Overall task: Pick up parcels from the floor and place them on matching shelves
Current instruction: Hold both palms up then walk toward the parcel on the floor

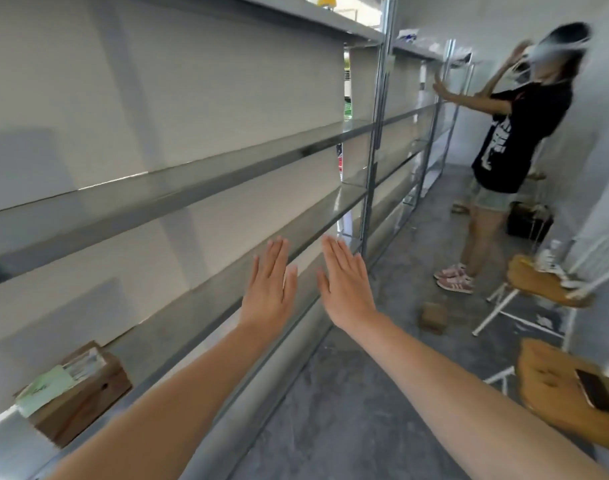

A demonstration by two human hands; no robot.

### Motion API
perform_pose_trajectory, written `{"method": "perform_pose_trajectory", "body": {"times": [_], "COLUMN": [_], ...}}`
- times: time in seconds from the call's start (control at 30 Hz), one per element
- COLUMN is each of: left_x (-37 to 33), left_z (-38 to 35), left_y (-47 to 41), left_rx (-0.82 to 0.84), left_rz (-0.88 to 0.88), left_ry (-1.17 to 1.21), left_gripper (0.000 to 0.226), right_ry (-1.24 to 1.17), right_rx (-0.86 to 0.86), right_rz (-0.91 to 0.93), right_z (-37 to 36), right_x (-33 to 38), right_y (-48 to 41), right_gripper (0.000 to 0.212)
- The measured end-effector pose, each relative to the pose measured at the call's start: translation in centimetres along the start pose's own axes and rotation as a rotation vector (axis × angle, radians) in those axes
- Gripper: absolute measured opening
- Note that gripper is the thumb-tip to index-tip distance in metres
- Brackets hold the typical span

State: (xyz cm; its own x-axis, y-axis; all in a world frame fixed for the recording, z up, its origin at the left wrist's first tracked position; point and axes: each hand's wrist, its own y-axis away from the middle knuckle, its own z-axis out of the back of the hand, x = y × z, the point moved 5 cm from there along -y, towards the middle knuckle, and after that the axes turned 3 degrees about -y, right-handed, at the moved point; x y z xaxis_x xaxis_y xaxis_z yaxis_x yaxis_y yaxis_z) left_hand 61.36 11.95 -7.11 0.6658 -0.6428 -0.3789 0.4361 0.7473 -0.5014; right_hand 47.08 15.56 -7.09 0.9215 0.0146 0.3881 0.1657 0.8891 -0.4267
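Both my arms reach forward over the grey metal shelving [199, 188] that runs along the left wall. My left hand [270, 287] and my right hand [344, 284] are flat, palms down, fingers straight, and hold nothing. A brown cardboard parcel [78, 396] with a pale green label and a white label lies on a lower shelf at the bottom left. A small brown parcel [434, 316] sits on the grey floor, ahead and to the right of my right hand.
Another person [517, 143] in a black T-shirt stands at the far right by the shelves with both hands raised. Two wooden-seated chairs [545, 282] stand along the right wall; a phone [595, 393] lies on the nearer seat. A dark box [528, 221] stands behind.
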Motion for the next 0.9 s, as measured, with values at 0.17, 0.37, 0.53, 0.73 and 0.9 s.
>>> {"method": "perform_pose_trajectory", "body": {"times": [0.17,0.37,0.53,0.73,0.9], "left_x": [-6.2,-13.2,-20.4,-28.6,-32.5], "left_z": [-5.0,-11.2,-16.9,-23.9,-28.2], "left_y": [-3.1,-8.8,-13.5,-16.0,-16.1], "left_rx": [0.071,0.108,0.12,0.136,0.165], "left_rz": [-0.093,-0.21,-0.3,-0.4,-0.439], "left_ry": [-0.031,-0.133,-0.145,-0.044,0.006], "left_gripper": [0.071,0.081,0.084,0.077,0.078], "right_ry": [0.112,0.089,0.105,0.168,0.221], "right_rx": [-0.071,-0.092,-0.156,-0.217,-0.232], "right_rz": [-0.087,-0.101,-0.143,-0.31,-0.431], "right_z": [3.6,7.1,11.8,17.0,19.2], "right_x": [-7.3,-15.7,-23.9,-35.0,-41.5], "right_y": [0.1,-1.1,-1.6,-0.3,1.9], "right_gripper": [0.06,0.061,0.059,0.06,0.06]}}
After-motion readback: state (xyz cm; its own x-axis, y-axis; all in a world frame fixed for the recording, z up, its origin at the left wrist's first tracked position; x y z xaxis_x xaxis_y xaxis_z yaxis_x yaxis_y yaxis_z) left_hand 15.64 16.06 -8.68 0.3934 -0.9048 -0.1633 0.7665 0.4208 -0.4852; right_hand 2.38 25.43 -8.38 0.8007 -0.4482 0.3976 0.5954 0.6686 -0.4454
